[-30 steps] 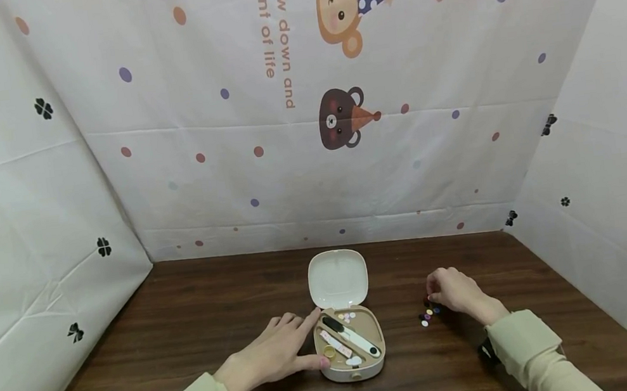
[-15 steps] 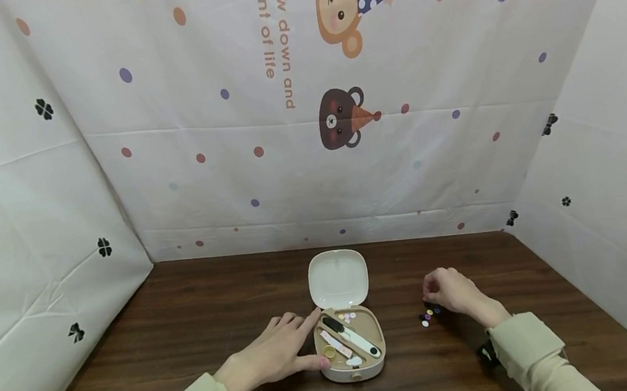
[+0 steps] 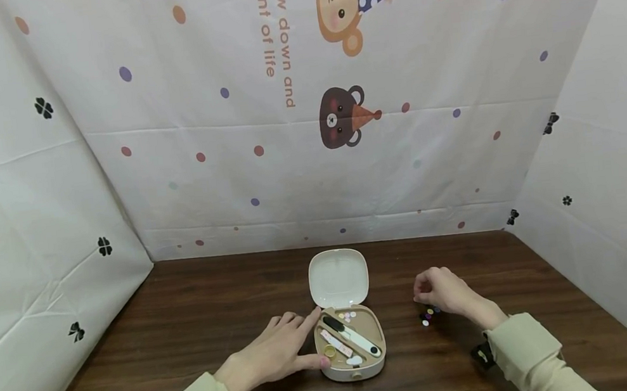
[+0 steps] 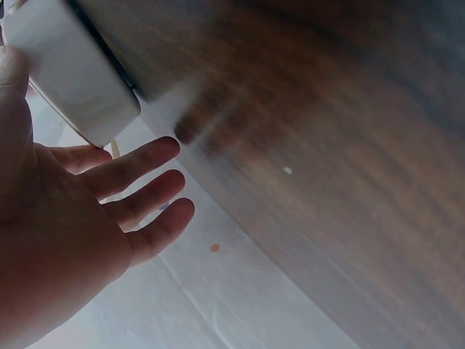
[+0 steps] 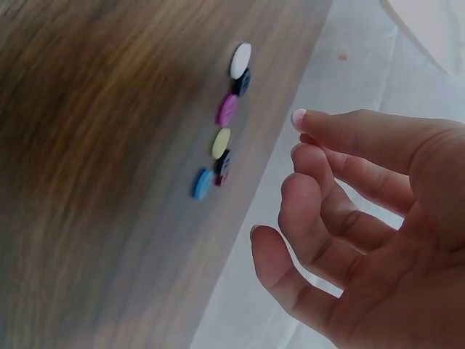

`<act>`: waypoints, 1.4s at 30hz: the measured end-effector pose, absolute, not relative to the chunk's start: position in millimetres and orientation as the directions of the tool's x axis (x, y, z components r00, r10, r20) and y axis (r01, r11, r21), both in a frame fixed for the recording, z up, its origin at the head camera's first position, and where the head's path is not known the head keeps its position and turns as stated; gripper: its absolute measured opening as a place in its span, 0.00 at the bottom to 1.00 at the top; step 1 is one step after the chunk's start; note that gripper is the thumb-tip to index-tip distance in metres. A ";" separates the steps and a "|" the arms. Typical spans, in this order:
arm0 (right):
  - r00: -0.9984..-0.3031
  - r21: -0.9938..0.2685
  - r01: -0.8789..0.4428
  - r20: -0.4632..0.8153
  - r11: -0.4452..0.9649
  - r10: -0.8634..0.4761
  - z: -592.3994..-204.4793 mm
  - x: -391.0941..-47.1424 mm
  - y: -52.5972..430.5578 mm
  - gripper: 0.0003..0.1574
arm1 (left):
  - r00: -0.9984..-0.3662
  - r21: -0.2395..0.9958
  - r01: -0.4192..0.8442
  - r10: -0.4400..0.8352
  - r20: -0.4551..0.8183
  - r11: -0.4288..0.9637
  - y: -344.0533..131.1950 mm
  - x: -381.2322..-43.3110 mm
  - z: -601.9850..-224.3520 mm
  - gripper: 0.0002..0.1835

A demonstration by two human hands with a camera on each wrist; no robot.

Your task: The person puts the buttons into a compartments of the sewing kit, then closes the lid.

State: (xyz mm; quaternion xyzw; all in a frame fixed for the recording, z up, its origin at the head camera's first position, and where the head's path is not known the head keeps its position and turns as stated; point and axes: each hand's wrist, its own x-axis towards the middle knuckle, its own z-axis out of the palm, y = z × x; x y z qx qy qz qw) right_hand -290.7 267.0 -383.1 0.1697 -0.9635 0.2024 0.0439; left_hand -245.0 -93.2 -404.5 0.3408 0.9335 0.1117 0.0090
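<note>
My left hand (image 3: 275,352) rests against the left side of an open white sewing box (image 3: 361,372), index finger at the back corner and thumb at the front. Inside lie black-and-white thread snips (image 3: 354,339), a pink-and-white strip (image 3: 336,344), a gold ring-like piece (image 3: 329,351) and several pale buttons (image 3: 348,315). My right hand (image 3: 446,290) is raised just above and left of some loose buttons, thumb and index tips pinching a small button, mostly hidden. Still on the table are a white button (image 5: 240,61), a purple button (image 5: 227,110), a yellow button (image 5: 221,143) and a blue button (image 5: 203,184).
Black buttons (image 5: 243,82) and a red button (image 5: 221,179) lie in the same row. The box's lid (image 3: 338,279) stands open behind it. The dark wooden table (image 3: 215,301) ends at printed cloth walls (image 3: 221,192) at the back and sides.
My right hand has shifted left and slightly up from the loose buttons, toward the sewing box. My left hand and the box have stayed in place.
</note>
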 end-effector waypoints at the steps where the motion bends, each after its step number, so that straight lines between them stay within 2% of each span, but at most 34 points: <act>1: -0.938 -0.377 -0.347 0.153 0.858 -0.312 -382.6 -290.3 266.1 0.10 | -0.767 0.214 0.635 0.639 0.059 0.742 -93.1 -245.0 -404.5 0.51; 14: -0.906 -0.375 -0.423 0.200 0.825 -0.374 -376.4 -287.9 251.3 0.09 | -0.768 0.204 0.635 0.637 0.063 0.745 -93.0 -243.5 -404.2 0.52; 42: -0.854 -0.490 -0.513 0.209 0.704 -0.477 -373.5 -289.4 217.4 0.06 | -0.772 0.212 0.628 0.634 0.047 0.749 -93.3 -243.1 -402.6 0.52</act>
